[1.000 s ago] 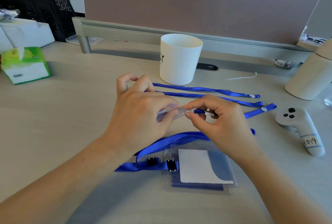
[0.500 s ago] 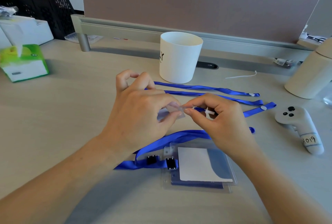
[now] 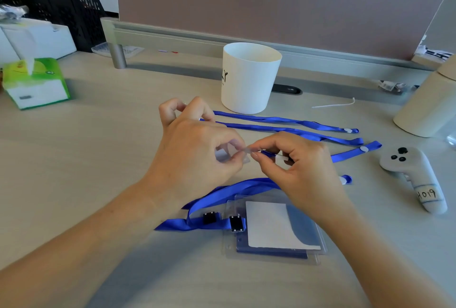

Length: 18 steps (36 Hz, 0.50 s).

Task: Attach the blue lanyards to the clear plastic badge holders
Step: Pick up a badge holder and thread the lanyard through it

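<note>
Badge holder, clear flat plastic, pinched by left hand; right hand pinches blue ribbon lanyard tip.

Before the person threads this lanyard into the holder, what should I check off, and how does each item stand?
1. The left hand pinches the clear badge holder: ok.
2. The right hand pinches the lanyard end: ok.
3. Lanyard end lined up with the holder's slot: cannot tell, the fingers hide it.
4. Its strap lies straight on the desk, no knot in view: ok.
5. Two spare lanyards lie beside the white cup for the next holders: ok.
6. More badge holders wait in the stack below the right hand: ok.
</note>
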Motion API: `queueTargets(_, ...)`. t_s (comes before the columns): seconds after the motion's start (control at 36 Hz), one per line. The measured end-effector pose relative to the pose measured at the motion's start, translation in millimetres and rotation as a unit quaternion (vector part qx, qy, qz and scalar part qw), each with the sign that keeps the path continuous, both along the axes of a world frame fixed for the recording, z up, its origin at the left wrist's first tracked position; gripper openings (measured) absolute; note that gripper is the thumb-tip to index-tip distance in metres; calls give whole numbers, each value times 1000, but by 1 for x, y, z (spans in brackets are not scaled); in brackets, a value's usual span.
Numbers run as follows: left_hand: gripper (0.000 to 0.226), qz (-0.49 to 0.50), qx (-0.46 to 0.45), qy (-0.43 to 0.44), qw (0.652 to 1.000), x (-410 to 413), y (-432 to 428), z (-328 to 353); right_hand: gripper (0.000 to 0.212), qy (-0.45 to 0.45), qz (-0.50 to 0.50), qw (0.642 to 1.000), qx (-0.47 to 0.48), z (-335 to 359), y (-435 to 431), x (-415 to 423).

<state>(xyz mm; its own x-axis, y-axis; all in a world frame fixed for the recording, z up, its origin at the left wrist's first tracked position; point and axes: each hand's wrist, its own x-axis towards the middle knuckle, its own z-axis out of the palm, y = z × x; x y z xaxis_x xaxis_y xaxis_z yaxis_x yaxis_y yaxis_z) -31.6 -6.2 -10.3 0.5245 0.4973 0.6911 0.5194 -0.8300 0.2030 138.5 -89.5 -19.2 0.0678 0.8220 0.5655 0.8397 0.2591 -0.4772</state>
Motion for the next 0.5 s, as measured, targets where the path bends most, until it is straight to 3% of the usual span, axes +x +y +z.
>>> queueTargets(0.42, 18, -9, -16, 6, 1000, 0, -1, -1, 9, -25, -4, 999, 34, 0, -1, -3)
queueTargets(0.5, 16, -8, -16, 19, 1000, -1, 0, 0, 11, 15, -5, 1000, 15, -1, 0, -2)
